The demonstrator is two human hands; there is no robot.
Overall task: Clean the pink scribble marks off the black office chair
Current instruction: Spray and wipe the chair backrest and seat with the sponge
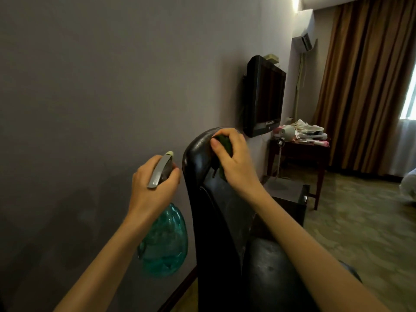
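Wiping: the right hand [234, 158] is curled round a bunched dark green cloth [225, 143] and presses it onto the rounded top edge of the black office chair [216, 199].
Chair: it stands just beside the grey wall [90, 86], back upright, seat cushion low in front of the person. Its leather looks worn and scuffed.
Pink marks: none that I can make out from here — either under the cloth or lost in the dim light.
Left hand: the left hand [153, 185] grips the neck of a teal spray bottle [166, 242], fingers wrapped by the grey trigger, just beside the chair's back edge, between chair and wall.
Stage: rubbing at the top of the backrest, I'd judge, with the spray held ready.
Risk: a squeeze from that spot would likely wet the wall rather than the chair. Hard scrubbing could lift the cracked finish, and leaning on the top edge could push the chair into the wall.
Farther off: a wall-mounted television [263, 95], a cluttered wooden counter [299, 152], and brown curtains [360, 86].
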